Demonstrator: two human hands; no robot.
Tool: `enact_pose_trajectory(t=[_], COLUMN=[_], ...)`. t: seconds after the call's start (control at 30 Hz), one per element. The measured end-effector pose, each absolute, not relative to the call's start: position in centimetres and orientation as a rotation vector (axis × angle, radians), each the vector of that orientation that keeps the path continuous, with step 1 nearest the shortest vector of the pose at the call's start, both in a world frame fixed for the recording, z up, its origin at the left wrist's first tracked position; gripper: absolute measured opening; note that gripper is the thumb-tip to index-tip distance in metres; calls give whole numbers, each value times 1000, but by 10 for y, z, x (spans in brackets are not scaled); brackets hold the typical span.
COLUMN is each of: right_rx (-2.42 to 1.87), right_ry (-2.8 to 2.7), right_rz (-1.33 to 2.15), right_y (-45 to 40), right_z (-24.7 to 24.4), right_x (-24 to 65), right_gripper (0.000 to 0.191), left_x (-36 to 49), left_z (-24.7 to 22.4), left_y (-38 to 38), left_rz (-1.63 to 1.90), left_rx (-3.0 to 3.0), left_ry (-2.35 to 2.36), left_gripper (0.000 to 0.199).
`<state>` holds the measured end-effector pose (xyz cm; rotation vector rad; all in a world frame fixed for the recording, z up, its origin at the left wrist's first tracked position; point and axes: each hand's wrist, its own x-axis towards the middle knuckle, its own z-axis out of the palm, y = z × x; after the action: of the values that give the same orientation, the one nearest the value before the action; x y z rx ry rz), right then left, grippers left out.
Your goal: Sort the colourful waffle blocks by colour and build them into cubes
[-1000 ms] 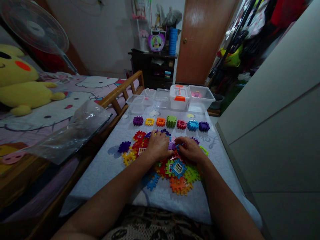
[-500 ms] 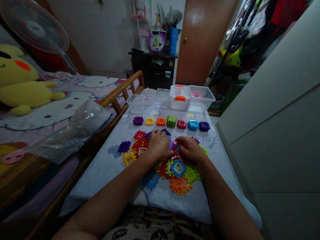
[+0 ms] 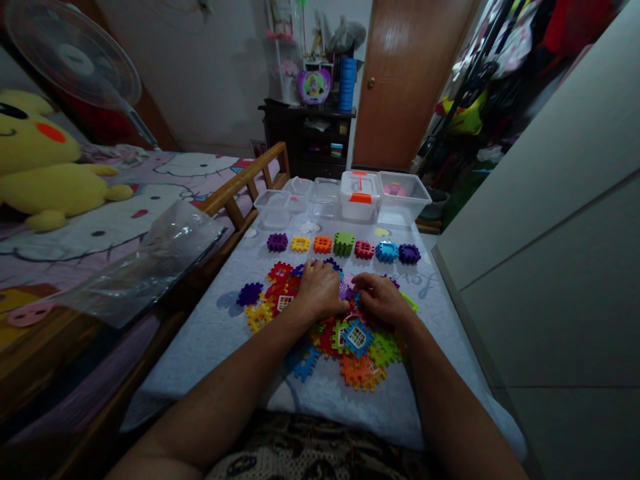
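Note:
Over a pile of toothed plastic building pieces, my left hand (image 3: 320, 290) is closed, its fingers bent and its thumb against a light purple toothed block piece (image 3: 345, 291). From the other side, my right hand (image 3: 384, 298) curls its fingertips in at this piece. Its thumb is hidden. Below the hands lie a blue piece with a white window (image 3: 357, 337), a lime green piece (image 3: 384, 348) and an orange piece (image 3: 356, 371). Red pieces (image 3: 280, 271), yellow pieces (image 3: 259, 317) and a dark purple piece (image 3: 249, 294) lie left of my left hand.
Beyond the pile stands a row of assembled cubes, among them a green cube (image 3: 343, 244) and a purple cube (image 3: 277, 242). Clear plastic boxes (image 3: 404, 193) and an orange-latched box (image 3: 360, 199) line the far edge. A wooden bed rail (image 3: 245, 175) borders the left.
Both hands stay almost where they were, around the light purple piece. The whole view has shifted very slightly; the pile and the cubes look the same.

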<state>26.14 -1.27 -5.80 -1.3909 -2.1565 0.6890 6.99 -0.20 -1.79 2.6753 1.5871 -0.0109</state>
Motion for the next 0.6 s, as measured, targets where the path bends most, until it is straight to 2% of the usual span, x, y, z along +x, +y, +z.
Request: enact_pose_trajectory(t=[0.23,0.4,0.6], right_rx=[-1391,-1421,-1437], right_ry=[-2028,-1934,-1929], right_rz=[671,622,605], right_y=[-10,-8,-7], right_z=[-56,-54,-56], right_x=[272,281,284], right_gripper=[32,28,26], left_x=[44,-26,-109], left_z=[-7,6,-7], left_y=[5,39,107], left_rz=[241,328,293], left_rx=[2696,2624,2501], left_ry=[1582,1717,1696], left_gripper=[48,47,52])
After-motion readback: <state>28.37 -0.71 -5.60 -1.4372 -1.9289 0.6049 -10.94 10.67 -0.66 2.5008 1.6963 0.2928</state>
